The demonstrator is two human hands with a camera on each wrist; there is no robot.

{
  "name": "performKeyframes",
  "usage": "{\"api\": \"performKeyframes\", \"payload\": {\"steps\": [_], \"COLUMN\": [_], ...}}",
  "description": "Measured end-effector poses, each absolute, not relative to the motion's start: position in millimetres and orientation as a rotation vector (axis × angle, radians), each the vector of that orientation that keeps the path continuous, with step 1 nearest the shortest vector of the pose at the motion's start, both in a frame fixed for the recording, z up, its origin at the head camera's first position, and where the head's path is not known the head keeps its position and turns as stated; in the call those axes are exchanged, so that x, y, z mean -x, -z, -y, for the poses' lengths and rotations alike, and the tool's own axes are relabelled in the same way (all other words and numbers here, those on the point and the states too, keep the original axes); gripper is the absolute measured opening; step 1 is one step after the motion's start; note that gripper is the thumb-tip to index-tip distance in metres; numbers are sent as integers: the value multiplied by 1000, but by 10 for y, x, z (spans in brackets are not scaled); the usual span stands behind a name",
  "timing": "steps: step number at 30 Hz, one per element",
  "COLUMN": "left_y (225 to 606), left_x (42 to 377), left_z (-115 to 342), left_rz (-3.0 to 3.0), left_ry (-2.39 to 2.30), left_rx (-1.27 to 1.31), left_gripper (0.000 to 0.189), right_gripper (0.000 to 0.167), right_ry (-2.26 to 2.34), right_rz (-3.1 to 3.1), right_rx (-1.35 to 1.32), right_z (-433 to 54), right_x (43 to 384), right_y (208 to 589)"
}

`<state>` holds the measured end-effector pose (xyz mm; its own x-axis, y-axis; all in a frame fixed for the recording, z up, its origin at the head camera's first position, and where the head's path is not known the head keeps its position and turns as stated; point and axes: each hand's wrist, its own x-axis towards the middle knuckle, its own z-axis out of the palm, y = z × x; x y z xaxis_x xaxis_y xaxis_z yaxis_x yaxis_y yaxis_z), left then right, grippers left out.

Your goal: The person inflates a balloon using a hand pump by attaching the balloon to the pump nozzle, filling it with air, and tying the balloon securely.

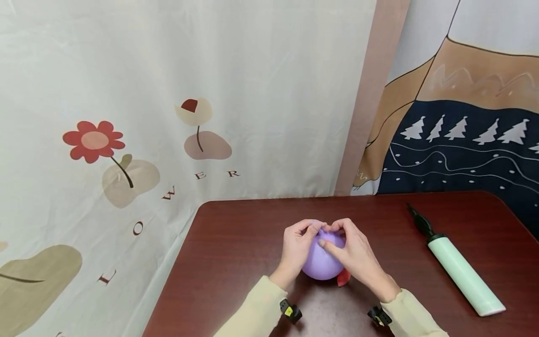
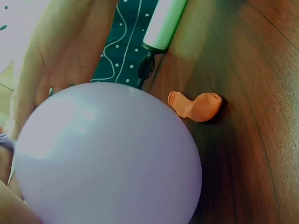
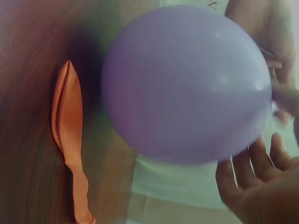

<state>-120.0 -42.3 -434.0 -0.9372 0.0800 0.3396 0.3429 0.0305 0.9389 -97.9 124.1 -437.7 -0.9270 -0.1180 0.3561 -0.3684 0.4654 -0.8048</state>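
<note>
An inflated purple balloon (image 1: 322, 264) is held just above the table with its neck upward. My left hand (image 1: 296, 245) pinches the neck between thumb and index finger. From the other side, my right hand (image 1: 358, 255) has curled fingers at the neck, its thumb against the balloon's upper side. The neck is mostly hidden by fingers in the head view; a twisted bit of it shows at the left edge of the left wrist view. Beneath and to the right lies a limp orange-red balloon (image 2: 201, 108), uninflated, also plain in the right wrist view (image 3: 69, 116).
A pale green hand pump (image 1: 465, 274) with a black nozzle (image 1: 421, 222) lies on the table's right side. The dark reddish-brown table (image 1: 236, 243) meets printed curtains (image 1: 269, 93) at its back and left edges.
</note>
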Motion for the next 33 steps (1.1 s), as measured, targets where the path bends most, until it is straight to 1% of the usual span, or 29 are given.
{"api": "performKeyframes", "payload": {"steps": [2,4,7,10,13,18,21,22,26,29,33], "left_y": [4342,4353,4366,4361,4347,4333,4319,4316,4311,4323,4340], "left_x": [1213,1239,1283,1319,1324,1298,1287,1285,1288,1299,1315], "left_z": [458,494,544,577,588,577,568,566,567,586,628], "left_rz": [2146,2166,2111,2019,1985,1980,1966,1960,1951,1947,1946], "left_ry": [1863,1596,1144,894,769,567,457,429,381,359,342], "left_rx": [514,642,805,930,992,1015,1020,1024,1048,1084,1142], "left_gripper": [13,9,3,10,14,11,8,8,23,30,23], "right_gripper": [34,25,12,10,11,23,25,25,20,14,4], "right_ry": [-1560,-1636,-1609,-1493,-1462,-1504,-1526,-1532,-1532,-1502,-1481], "right_rz": [2450,2434,2432,2484,2562,2644,2656,2654,2654,2659,2678], "right_rx": [-450,-464,-490,-495,-487,-390,-335,-324,-338,-376,-393], "right_z": [-1283,-1337,-1415,-1458,-1470,-1431,-1397,-1389,-1373,-1376,-1370], "right_x": [977,972,983,1002,1014,1027,1032,1032,1029,1027,1023], "right_y": [4348,4297,4204,4126,4080,4068,4070,4070,4074,4070,4059]}}
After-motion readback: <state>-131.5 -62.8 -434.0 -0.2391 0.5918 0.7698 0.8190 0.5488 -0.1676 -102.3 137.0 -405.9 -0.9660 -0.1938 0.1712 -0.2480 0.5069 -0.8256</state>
